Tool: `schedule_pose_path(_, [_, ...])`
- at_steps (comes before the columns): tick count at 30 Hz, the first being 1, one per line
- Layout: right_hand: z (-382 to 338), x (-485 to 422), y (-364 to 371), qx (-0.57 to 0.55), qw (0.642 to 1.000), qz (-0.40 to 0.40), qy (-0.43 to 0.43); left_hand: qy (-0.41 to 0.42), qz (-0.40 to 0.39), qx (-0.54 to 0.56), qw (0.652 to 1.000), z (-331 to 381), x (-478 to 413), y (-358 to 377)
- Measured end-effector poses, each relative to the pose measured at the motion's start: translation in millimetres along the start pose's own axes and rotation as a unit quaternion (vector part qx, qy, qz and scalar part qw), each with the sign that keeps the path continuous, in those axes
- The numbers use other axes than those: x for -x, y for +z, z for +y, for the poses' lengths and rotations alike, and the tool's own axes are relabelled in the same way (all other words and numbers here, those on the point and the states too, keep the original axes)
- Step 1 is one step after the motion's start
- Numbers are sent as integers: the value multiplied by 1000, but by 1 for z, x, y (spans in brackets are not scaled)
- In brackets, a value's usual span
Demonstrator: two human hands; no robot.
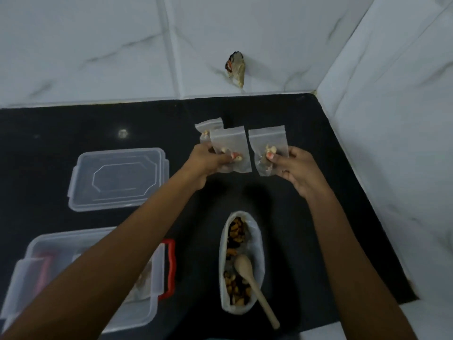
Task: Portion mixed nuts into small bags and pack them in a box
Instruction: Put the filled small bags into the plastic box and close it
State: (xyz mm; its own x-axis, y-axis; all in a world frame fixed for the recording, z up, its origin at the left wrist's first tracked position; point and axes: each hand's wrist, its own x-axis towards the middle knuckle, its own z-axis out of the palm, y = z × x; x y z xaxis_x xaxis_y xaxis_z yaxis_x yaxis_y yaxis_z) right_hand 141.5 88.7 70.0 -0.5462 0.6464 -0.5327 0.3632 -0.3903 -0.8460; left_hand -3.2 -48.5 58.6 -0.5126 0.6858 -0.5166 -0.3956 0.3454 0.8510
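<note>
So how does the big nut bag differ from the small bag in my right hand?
The big bag lies open on the counter; the small bag is held up by the right hand. The big bag holds many nuts and a spoon; the small bag only a few nuts. Both are translucent plastic.

Three small bags (231, 149) (267, 148) (208, 125), one box (147, 312), one lid (117, 179), one spoon (247, 273).
</note>
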Motion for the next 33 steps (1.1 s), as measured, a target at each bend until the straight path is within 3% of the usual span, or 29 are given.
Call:
schedule_pose_path(6, [23, 70, 55, -37, 998, -51, 20, -46, -11, 23, 999, -20, 85, -51])
schedule_pose_path(17, [70, 157, 154, 18, 995, -99, 6, -44, 71, 65, 994, -70, 194, -144])
schedule_pose_path(25, [103, 182, 214, 177, 980, -30, -82, -3, 121, -86, 989, -101, 214, -198])
schedule_pose_path(28, [113, 182, 231, 260, 957, 0, -126, 32, 161, -209, 964, -107, 214, -199])
schedule_pose_path(33, [124, 176, 247, 338, 931, 18, -141, 102, 160, -292, 937, -117, 203, -189])
